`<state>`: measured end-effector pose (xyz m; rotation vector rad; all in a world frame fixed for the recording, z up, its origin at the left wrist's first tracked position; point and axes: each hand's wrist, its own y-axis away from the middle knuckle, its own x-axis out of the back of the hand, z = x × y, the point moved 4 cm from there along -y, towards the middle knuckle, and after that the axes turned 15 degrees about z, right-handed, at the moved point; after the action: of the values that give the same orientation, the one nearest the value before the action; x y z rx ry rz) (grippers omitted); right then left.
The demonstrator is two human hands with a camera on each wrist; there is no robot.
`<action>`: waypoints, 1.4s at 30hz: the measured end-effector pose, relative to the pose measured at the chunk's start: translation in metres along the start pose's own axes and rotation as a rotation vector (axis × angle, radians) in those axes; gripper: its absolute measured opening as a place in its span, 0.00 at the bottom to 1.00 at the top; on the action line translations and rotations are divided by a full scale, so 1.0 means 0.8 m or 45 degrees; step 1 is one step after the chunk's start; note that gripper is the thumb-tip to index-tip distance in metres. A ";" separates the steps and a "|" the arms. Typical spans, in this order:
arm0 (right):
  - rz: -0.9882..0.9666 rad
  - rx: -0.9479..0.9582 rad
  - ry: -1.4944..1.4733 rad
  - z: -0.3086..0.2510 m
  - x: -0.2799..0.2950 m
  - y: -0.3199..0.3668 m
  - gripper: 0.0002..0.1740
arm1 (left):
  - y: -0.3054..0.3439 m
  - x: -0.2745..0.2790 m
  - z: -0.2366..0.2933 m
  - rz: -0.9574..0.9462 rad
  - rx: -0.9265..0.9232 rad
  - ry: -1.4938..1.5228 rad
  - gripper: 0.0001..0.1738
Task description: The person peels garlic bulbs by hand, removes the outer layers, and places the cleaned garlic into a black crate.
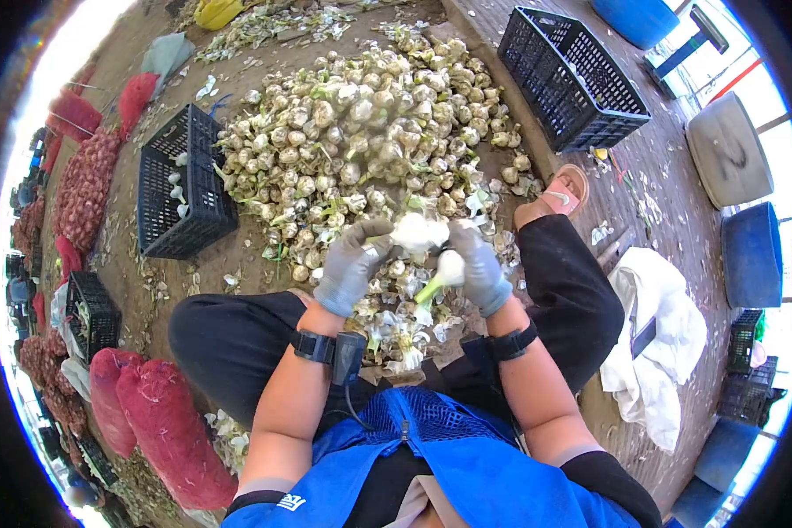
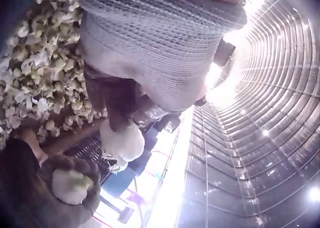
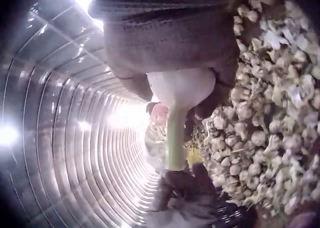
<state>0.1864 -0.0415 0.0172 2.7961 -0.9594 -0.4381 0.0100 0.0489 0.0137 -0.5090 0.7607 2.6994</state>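
Observation:
Both hands wear grey gloves and meet low over a big heap of garlic bulbs [image 1: 361, 132]. My left hand [image 1: 354, 268] pinches a peeled white garlic bulb [image 1: 419, 231] at its fingertips; the same bulb hangs below the glove in the left wrist view. Close beside it, my right hand [image 1: 482, 273] grips a second garlic bulb [image 1: 451, 267], whose cut green stem [image 3: 176, 140] points down and toward the body. In the right wrist view this bulb's root end is hidden by the palm, and the left hand's fingertips [image 3: 187, 180] show just past the stem.
Black plastic crates stand left [image 1: 185, 185] and right [image 1: 572, 79] of the heap, the left one holding a few white bulbs. Loose skins [image 1: 405, 330] lie between the crossed legs. Red net sacks [image 1: 167, 431] lie at the left, a white cloth [image 1: 656, 334] at the right.

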 end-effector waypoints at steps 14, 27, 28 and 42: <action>0.086 -0.288 -0.292 -0.003 0.002 0.002 0.16 | 0.000 0.005 -0.023 -0.079 0.527 0.424 0.20; 0.194 -0.136 -0.252 0.004 -0.008 0.005 0.10 | 0.021 -0.007 -0.012 -0.237 0.474 0.138 0.19; 0.233 0.129 0.076 0.006 0.004 -0.008 0.12 | 0.026 -0.013 -0.007 -0.316 0.511 0.172 0.20; 0.365 -0.353 -0.636 0.063 0.003 -0.011 0.12 | -0.010 0.011 -0.019 0.018 0.299 0.585 0.20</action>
<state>0.1776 -0.0386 -0.0333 2.2919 -1.2534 -1.1564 0.0087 0.0488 -0.0060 -1.0830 1.1817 2.4795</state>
